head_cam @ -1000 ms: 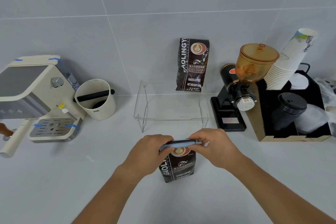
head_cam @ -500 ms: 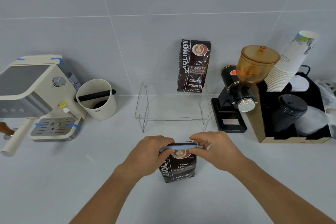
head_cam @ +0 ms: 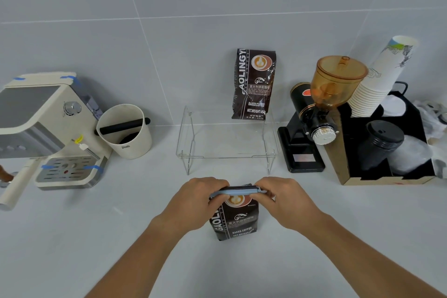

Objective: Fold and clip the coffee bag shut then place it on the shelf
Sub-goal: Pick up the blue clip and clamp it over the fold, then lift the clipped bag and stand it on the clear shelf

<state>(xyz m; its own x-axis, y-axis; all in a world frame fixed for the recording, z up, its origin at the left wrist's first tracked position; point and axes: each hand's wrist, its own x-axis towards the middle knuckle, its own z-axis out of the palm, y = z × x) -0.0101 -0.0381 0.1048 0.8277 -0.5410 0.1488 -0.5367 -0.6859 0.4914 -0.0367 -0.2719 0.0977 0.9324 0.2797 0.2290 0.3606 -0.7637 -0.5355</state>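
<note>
Standing upright on the near middle of the counter [head_cam: 72, 237]: dark coffee bag [head_cam: 235, 221], top folded down, blue clip [head_cam: 238, 192] laid across the fold. Pinching the clip's left end and the bag's top corner — left hand [head_cam: 193, 203], fingers curled closed around them. Gripping the clip's right end, thumb and fingers closed on it — right hand [head_cam: 289, 202]. Both forearms reaching in from the near edge.

Just beyond the hands, a clear acrylic shelf [head_cam: 227, 143], on thin legs, near the tiled wall. On its far right part, leaning against the wall, a second coffee bag [head_cam: 254, 83] of the same print, unfolded and taller.

To the far left: cream espresso machine [head_cam: 46, 128] with blue tape strips, drip tray toward the near side. Right beside it, a cream knock box [head_cam: 124, 130] with a black bar across its mouth.

To the right of the shelf: black grinder [head_cam: 307, 128] topped by an amber hopper [head_cam: 335, 82]. Further right, a black-lined cardboard organizer [head_cam: 384, 176] holding a tilted stack of paper cups [head_cam: 377, 77] and a stack of black lids [head_cam: 382, 145].
</note>
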